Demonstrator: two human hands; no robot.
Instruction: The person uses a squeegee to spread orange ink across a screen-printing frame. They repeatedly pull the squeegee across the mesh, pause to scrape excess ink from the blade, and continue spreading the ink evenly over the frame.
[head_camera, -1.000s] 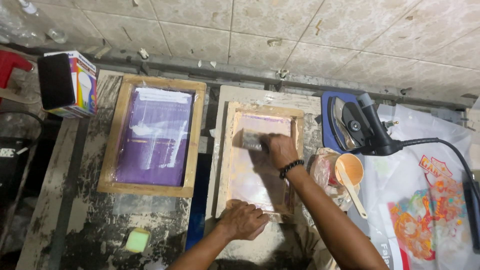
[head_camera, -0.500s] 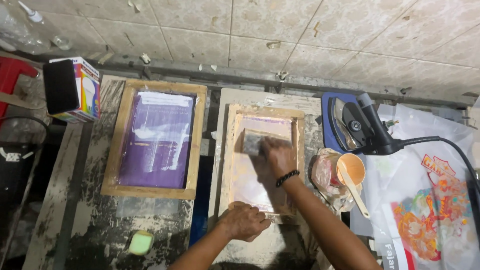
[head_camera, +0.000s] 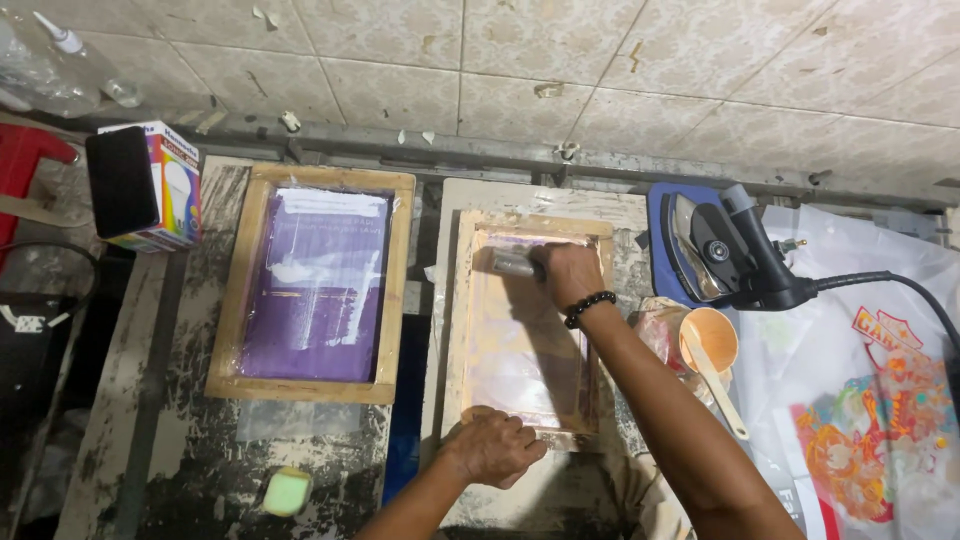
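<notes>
While the left hand (head_camera: 492, 447) presses down the near edge of the wooden frame (head_camera: 527, 325), the right hand (head_camera: 566, 274) keeps a closed grip on a squeegee (head_camera: 514, 263) at the far end.

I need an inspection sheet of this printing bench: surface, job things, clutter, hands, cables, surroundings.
Surface: worn bench, stained with dried paint.
Job's things: wooden screen frame on a board; squeegee at its far end.
Clutter: second frame with purple screen, green sponge, carton, orange cup with spoon, iron.
Hands: right hand grips the squeegee; left hand presses the near frame edge.
Cables: black iron cord over plastic sheet.
Surroundings: tiled wall.
</notes>
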